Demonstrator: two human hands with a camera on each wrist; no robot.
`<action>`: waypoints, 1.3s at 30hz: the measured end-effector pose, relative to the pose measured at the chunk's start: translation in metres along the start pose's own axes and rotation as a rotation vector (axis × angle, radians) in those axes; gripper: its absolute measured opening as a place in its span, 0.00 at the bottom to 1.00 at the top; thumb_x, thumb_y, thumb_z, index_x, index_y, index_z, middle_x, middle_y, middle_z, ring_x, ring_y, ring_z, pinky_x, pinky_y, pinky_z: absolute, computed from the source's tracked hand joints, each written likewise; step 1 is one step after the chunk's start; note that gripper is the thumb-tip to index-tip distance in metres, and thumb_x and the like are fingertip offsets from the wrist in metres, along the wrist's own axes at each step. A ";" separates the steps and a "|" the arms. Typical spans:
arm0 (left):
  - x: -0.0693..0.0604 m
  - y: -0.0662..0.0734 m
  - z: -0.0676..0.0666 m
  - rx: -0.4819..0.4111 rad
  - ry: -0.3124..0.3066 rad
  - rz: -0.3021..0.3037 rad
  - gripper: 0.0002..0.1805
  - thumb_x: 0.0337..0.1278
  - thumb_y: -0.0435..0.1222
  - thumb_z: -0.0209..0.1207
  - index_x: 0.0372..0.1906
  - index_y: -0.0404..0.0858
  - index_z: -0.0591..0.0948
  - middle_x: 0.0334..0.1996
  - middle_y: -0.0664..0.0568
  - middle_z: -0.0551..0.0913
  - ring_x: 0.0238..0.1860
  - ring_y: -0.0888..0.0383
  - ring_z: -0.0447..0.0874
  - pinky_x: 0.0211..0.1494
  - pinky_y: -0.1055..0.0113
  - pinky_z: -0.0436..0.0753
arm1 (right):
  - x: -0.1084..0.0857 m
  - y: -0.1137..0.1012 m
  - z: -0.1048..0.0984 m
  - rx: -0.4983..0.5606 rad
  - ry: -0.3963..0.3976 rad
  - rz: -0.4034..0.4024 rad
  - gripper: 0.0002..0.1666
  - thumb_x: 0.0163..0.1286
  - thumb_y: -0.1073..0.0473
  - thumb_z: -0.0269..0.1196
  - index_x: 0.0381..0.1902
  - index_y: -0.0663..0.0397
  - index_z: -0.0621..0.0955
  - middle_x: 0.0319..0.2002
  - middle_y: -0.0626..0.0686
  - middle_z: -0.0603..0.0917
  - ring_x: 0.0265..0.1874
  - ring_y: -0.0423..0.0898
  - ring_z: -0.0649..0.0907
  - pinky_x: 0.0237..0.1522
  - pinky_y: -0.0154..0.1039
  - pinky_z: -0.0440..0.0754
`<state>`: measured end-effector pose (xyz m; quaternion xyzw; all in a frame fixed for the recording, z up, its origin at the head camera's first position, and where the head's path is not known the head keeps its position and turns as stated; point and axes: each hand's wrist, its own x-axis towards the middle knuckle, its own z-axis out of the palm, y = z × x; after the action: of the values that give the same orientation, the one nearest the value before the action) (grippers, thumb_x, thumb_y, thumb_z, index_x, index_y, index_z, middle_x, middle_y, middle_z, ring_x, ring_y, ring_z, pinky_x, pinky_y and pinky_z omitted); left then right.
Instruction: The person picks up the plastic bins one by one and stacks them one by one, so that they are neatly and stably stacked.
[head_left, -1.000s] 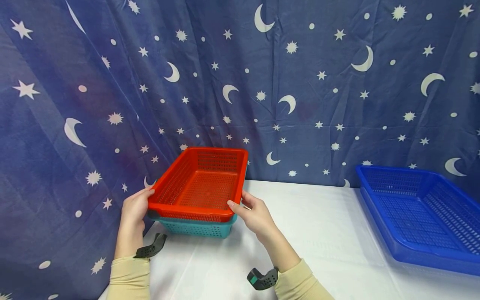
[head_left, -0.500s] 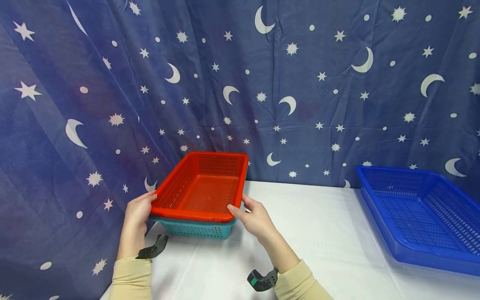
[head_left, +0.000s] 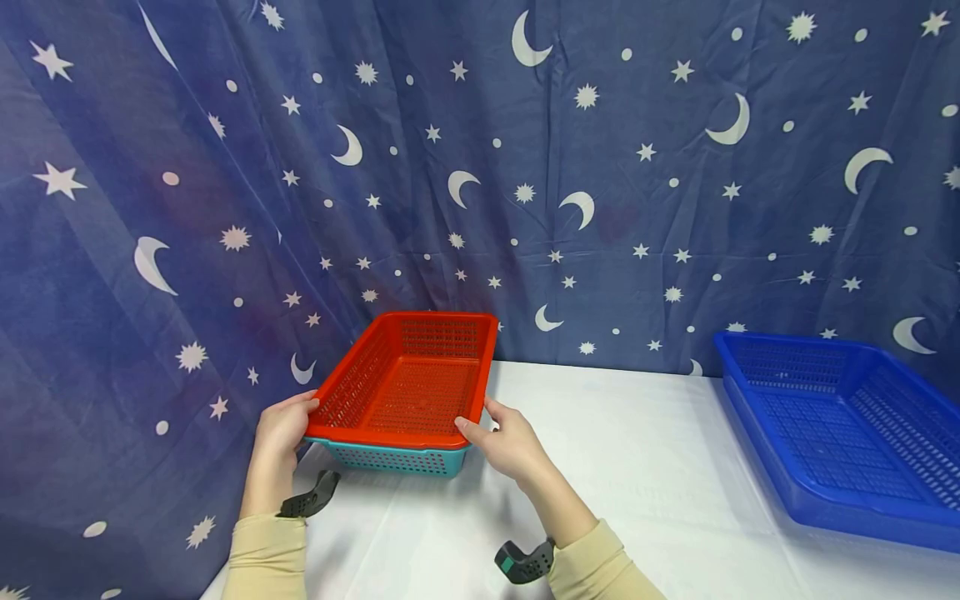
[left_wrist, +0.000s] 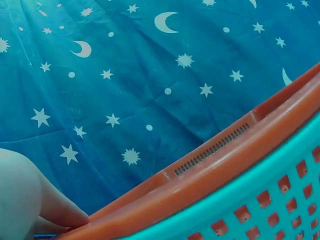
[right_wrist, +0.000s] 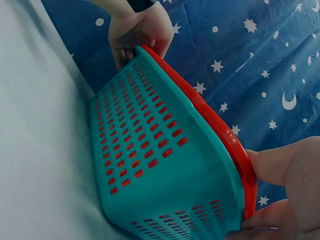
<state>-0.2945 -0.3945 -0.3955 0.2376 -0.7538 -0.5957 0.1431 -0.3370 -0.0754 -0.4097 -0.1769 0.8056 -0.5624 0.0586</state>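
A red plastic basket (head_left: 423, 392) sits nested inside a teal basket (head_left: 393, 460) on the white table. My left hand (head_left: 279, 433) pinches the rim at the near left corner. On the near right side my right hand (head_left: 513, 443) grips the rim, thumb on top of the red edge and fingers below. The right wrist view shows the red rim (right_wrist: 220, 132) lying close over the teal wall (right_wrist: 175, 165), whose holes show red behind. In the left wrist view the fingers (left_wrist: 62, 207) touch the red rim (left_wrist: 210, 167). Nothing lies in the red basket.
A larger blue basket (head_left: 810, 502) stands at the right of the white table (head_left: 637, 467). Behind and to the left hangs a dark blue curtain (head_left: 615, 183) with moons and stars, close to the baskets' left side. Black straps (head_left: 311, 497) circle both wrists.
The red basket has sunk lower into the teal one, closing the gap between their rims. Both hands have moved down with it, the left also slightly to the right.
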 end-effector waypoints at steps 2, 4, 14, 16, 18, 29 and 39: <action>0.001 0.000 0.000 -0.001 -0.003 0.005 0.27 0.77 0.37 0.46 0.73 0.28 0.69 0.65 0.30 0.74 0.53 0.45 0.79 0.51 0.57 0.75 | 0.000 0.000 0.000 -0.013 0.001 0.001 0.43 0.71 0.42 0.67 0.76 0.57 0.69 0.73 0.61 0.69 0.71 0.65 0.69 0.68 0.63 0.69; 0.001 0.000 0.000 0.001 -0.008 0.015 0.27 0.77 0.37 0.47 0.73 0.27 0.69 0.64 0.29 0.74 0.51 0.46 0.81 0.50 0.58 0.76 | 0.001 0.000 0.000 -0.029 0.001 0.001 0.44 0.70 0.42 0.67 0.76 0.57 0.69 0.73 0.62 0.70 0.71 0.66 0.70 0.67 0.64 0.69; 0.000 0.001 0.001 -0.011 -0.029 0.003 0.28 0.77 0.36 0.45 0.73 0.24 0.67 0.66 0.29 0.71 0.56 0.41 0.76 0.55 0.54 0.74 | 0.000 0.001 0.001 -0.033 0.014 0.008 0.40 0.70 0.42 0.67 0.73 0.56 0.73 0.70 0.61 0.74 0.70 0.65 0.70 0.65 0.65 0.71; 0.000 0.001 0.001 -0.024 -0.033 -0.001 0.29 0.77 0.37 0.46 0.74 0.24 0.65 0.67 0.29 0.69 0.60 0.39 0.74 0.60 0.50 0.73 | 0.000 0.001 0.000 -0.024 0.013 0.001 0.38 0.71 0.43 0.67 0.72 0.55 0.75 0.69 0.60 0.75 0.70 0.65 0.71 0.64 0.65 0.71; 0.000 0.002 0.002 -0.033 -0.031 0.001 0.31 0.77 0.39 0.47 0.75 0.24 0.63 0.69 0.29 0.67 0.63 0.37 0.71 0.66 0.46 0.70 | 0.000 0.001 -0.001 -0.014 0.015 -0.001 0.38 0.71 0.43 0.66 0.71 0.57 0.75 0.69 0.60 0.76 0.69 0.65 0.71 0.64 0.64 0.72; -0.024 0.039 0.011 0.251 0.138 0.234 0.36 0.72 0.48 0.55 0.75 0.31 0.68 0.69 0.34 0.73 0.69 0.37 0.70 0.72 0.44 0.66 | -0.002 -0.012 -0.037 0.109 0.069 0.010 0.41 0.71 0.48 0.66 0.73 0.66 0.70 0.70 0.64 0.73 0.69 0.62 0.72 0.68 0.60 0.70; -0.045 0.062 0.046 0.272 0.050 0.410 0.35 0.73 0.52 0.56 0.75 0.37 0.70 0.69 0.39 0.74 0.69 0.38 0.70 0.70 0.40 0.67 | -0.015 -0.017 -0.109 0.144 0.123 -0.011 0.39 0.75 0.52 0.64 0.76 0.64 0.66 0.74 0.61 0.69 0.74 0.57 0.66 0.74 0.56 0.61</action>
<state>-0.2914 -0.3214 -0.3442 0.1114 -0.8558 -0.4411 0.2463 -0.3513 0.0213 -0.3563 -0.1416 0.7642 -0.6289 0.0184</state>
